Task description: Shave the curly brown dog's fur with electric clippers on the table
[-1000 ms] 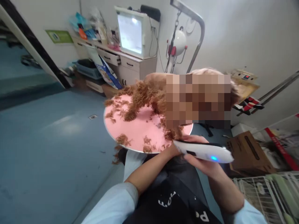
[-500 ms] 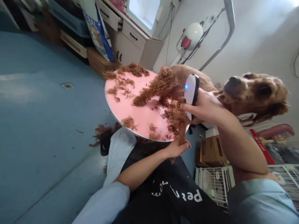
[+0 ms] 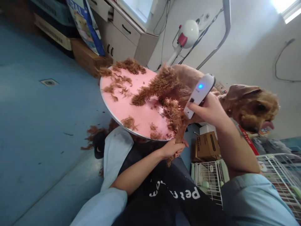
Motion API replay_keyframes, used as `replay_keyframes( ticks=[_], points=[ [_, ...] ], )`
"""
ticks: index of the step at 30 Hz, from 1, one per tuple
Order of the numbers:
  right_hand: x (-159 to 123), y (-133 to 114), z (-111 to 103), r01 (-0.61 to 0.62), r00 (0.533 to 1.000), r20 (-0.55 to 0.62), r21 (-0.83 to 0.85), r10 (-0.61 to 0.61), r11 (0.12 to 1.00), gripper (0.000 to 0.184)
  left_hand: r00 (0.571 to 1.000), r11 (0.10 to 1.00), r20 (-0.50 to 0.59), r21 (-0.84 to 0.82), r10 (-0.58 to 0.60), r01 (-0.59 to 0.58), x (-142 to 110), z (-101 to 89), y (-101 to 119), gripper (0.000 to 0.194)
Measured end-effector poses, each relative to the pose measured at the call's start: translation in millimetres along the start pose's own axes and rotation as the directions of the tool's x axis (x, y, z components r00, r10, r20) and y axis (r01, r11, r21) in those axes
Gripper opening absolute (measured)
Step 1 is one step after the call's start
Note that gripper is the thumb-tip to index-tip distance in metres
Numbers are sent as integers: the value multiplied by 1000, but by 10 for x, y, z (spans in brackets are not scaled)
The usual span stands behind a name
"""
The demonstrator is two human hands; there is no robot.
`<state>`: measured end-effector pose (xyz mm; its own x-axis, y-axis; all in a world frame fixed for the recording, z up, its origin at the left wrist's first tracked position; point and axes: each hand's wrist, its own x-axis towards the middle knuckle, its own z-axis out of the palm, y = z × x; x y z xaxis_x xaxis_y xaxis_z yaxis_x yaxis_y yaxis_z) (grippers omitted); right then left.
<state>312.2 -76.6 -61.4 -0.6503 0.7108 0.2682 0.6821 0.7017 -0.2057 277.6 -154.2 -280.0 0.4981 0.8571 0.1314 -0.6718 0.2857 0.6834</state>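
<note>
A brown dog (image 3: pixel 188 73) stands on a round pink grooming table (image 3: pixel 143 117), its body clipped short at the back and curly on the hind part. My left hand (image 3: pixel 173 148) is closed around one of the dog's legs (image 3: pixel 180 133) at the table's near edge. In my right hand (image 3: pixel 210 108) is a white hair clipper (image 3: pixel 199 89) with a lit blue light. Its lower end is at the top of the held leg; the blade is hidden from me. Tufts of cut hair (image 3: pixel 129 123) lie on the table.
A grey metal arm (image 3: pixel 227 31) rises behind the dog. A white dryer (image 3: pixel 189 33) stands near the cabinets (image 3: pixel 124 40). Cardboard boxes (image 3: pixel 207 146) and white wire cages (image 3: pixel 209 179) are at right. More hair (image 3: pixel 94 133) lies on the blue floor by my foot.
The dog's head has turned away and dropped lower. The clipper has tilted, its upper end swinging right. My left hand still holds the leg, and the whole view has shifted slightly.
</note>
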Motion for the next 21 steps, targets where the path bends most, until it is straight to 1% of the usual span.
replay_keyframes(
  ticks=[1, 2, 3, 5, 7, 9, 13, 15, 18, 19, 21],
  points=[
    [15, 16, -3, -14, 999, -47, -28, 13, 1000, 30, 1000, 1000, 1, -2, -2, 2, -8, -10, -2, 19],
    [33, 25, 0, -31, 997, -65, -53, 28, 998, 30, 1000, 1000, -3, -1, -3, 3, -13, -20, -5, 20],
    [55, 25, 12, -46, 998, -55, -66, 42, 997, 31, 1000, 1000, -7, 0, -5, 5, -17, -30, -10, 20],
    [106, 5, 51, -64, 997, 32, -74, 66, 995, 33, 1000, 1000, -19, 2, -11, 11, -22, -48, -23, 18],
    [164, -23, 90, -73, 988, 134, -73, 82, 995, 34, 999, 1000, -30, 8, -15, 15, -30, -65, -35, 17],
    [226, -33, 111, -67, 976, 203, -60, 78, 996, 35, 999, 1000, -39, 17, -14, 15, -42, -81, -39, 17],
    [319, 16, 154, -56, 978, 201, -8, 57, 998, 31, 996, 999, -87, 36, -2, 6, -74, -107, -16, 19],
    [327, 36, 201, -68, 966, 253, 32, 58, 997, 29, 994, 999, -106, 39, -10, 15, -86, -116, -3, 20],
    [308, 37, 265, -68, 923, 383, 70, 36, 995, 29, 995, 998, -93, 44, -29, 33, -97, -130, -11, 21],
    [305, 36, 276, -56, 917, 399, 77, 21, 995, 29, 996, 998, -83, 46, -34, 38, -99, -137, -21, 21],
    [309, 39, 281, -28, 929, 370, 95, -9, 995, 29, 997, 998, -65, 45, -43, 46, -104, -156, -45, 20]
  ],
)
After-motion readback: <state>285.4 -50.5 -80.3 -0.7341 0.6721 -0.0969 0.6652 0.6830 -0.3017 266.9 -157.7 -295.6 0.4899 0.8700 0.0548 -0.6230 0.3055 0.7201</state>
